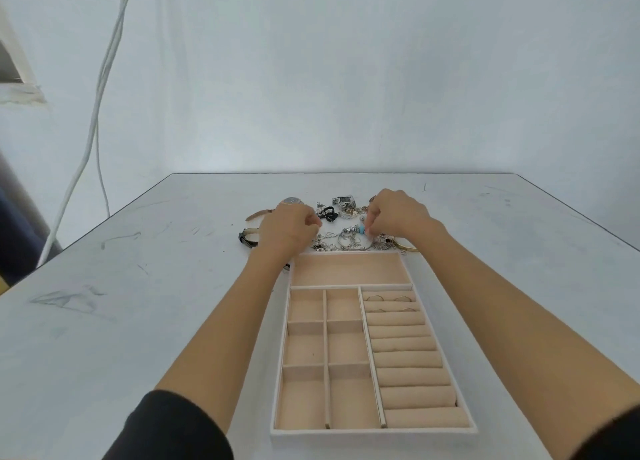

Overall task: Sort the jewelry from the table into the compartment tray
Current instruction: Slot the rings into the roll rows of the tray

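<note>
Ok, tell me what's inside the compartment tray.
Four thin rings sit in the beige velvet tray's far ring rolls; other compartments show bare lining. The left forearm hides its far-left corner.

I have one view only: a wide-angle camera on my head, facing forward and tilted down. The scuffed pale grey tabletop (138,321) fills the lower half, its far edge crossing mid-frame, with the plain white wall (346,78) above. The beige velvet compartment tray with a white rim (346,433) lies nearest the lens, just right of centre. My left grip (289,229) and right grip (394,213) are farther out, around the frame's middle.
</note>
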### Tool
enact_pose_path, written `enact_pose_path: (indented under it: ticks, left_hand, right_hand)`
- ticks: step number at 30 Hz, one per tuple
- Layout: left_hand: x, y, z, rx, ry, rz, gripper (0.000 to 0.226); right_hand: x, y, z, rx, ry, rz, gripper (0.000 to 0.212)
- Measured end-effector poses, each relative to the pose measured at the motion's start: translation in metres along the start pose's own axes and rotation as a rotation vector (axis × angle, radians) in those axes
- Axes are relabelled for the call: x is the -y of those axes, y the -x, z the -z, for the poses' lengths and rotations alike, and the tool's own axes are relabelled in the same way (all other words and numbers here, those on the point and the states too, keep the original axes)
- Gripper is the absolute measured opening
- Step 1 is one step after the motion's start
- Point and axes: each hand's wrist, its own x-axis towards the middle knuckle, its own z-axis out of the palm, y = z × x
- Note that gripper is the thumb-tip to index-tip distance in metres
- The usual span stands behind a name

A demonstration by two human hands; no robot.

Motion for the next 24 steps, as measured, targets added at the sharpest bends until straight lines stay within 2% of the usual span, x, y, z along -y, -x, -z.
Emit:
enact_pose_path:
  ticks: [6, 16, 24]
  left_hand:
    - [-0.011, -0.011, -0.012, 0.101, -0.178, -0.127, 0.02]
    - [-0.005, -0.014, -0.015, 0.024, -0.214, -0.101, 0.013]
    - [-0.009, -0.008, -0.011, 0.049, -0.048, -0.142, 0.014]
  right_hand:
    - [0.004, -0.004, -0.001, 0.009, -0.033, 0.044, 0.015]
    - [0.005, -0.009, -0.008, 0.01, 0.054, 0.072, 0.015]
    - [-0.002, -0.016, -0.014, 0.065, 0.111, 0.139, 0.01]
